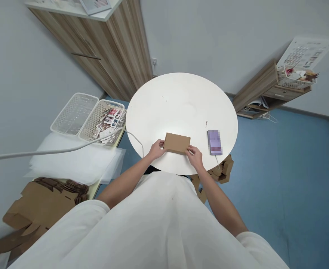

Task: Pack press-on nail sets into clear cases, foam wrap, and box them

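Observation:
A small brown cardboard box [177,142], closed, lies near the front edge of the round white table [181,101]. My left hand [157,149] holds its left end, fingers at the left side and thumb by the front corner. At the right end, my right hand [194,155] grips the front right corner between thumb and fingers. To the right of the box, a phone with a blurred purple screen [215,142] lies on the table with a cable attached.
Left of the table are white baskets [74,114], one holding printed cards [108,121], translucent sheets [71,157] and flattened cardboard [41,203]. A white cable [69,150] crosses to the table's left edge. More cardboard [222,170] sits below the table at right.

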`<state>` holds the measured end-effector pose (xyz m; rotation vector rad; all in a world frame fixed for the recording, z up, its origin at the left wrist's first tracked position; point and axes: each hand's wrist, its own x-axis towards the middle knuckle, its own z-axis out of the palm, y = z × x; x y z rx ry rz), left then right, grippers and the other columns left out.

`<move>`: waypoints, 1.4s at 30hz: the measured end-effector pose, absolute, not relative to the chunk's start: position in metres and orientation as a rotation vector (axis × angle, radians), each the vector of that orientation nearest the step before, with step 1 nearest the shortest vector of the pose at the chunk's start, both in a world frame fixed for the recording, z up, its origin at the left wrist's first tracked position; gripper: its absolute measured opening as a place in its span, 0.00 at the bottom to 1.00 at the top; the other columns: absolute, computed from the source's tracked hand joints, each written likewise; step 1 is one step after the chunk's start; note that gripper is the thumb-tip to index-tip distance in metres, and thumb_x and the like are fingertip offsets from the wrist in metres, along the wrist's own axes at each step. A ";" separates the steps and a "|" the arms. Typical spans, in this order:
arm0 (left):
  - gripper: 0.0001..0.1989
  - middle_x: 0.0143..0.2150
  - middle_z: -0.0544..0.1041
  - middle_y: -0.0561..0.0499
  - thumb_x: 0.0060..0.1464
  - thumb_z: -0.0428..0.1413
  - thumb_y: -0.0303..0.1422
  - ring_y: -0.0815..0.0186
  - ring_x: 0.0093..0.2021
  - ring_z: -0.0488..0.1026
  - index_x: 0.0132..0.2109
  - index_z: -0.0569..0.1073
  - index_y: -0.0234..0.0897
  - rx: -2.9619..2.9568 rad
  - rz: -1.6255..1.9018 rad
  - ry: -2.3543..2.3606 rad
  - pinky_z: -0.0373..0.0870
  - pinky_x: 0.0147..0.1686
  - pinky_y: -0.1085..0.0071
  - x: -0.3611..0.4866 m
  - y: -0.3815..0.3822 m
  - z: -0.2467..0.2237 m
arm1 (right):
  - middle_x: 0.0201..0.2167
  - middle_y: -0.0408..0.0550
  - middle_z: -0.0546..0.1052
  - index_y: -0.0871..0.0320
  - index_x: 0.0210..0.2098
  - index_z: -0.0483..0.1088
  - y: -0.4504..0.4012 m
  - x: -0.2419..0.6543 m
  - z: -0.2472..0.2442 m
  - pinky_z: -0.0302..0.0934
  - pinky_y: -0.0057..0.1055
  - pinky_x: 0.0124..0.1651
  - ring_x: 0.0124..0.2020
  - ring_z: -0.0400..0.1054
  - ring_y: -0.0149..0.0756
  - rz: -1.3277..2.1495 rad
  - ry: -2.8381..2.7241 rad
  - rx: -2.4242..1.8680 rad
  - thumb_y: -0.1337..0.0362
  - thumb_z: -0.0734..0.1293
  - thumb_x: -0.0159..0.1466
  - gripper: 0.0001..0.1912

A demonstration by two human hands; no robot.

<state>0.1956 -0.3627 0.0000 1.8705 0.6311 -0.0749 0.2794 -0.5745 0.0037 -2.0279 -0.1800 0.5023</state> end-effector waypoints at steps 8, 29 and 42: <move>0.20 0.44 0.73 0.45 0.48 0.56 0.41 0.63 0.39 0.73 0.47 0.64 0.37 2.065 -0.204 0.796 0.68 0.38 0.66 0.182 -0.374 -0.005 | 0.46 0.53 0.69 0.60 0.53 0.59 -0.577 0.254 -0.009 0.64 0.35 0.45 0.37 0.68 0.35 0.504 -0.020 -2.141 0.56 0.63 0.56 0.28; 0.30 0.51 0.68 0.42 0.54 0.50 0.40 0.65 0.33 0.71 0.62 0.54 0.38 2.208 -0.452 -0.021 0.68 0.40 0.63 0.185 -0.410 0.006 | 0.49 0.54 0.68 0.55 0.61 0.53 -0.623 0.150 0.007 0.63 0.37 0.38 0.37 0.67 0.39 0.158 0.400 -2.161 0.52 0.59 0.59 0.32; 0.42 0.54 0.63 0.37 0.49 0.54 0.46 0.59 0.42 0.71 0.65 0.46 0.37 2.003 -0.798 -0.398 0.67 0.45 0.60 0.245 -0.610 0.001 | 0.50 0.57 0.64 0.57 0.56 0.59 -0.783 0.138 -0.013 0.60 0.40 0.46 0.44 0.64 0.42 -0.200 0.977 -1.966 0.48 0.56 0.59 0.30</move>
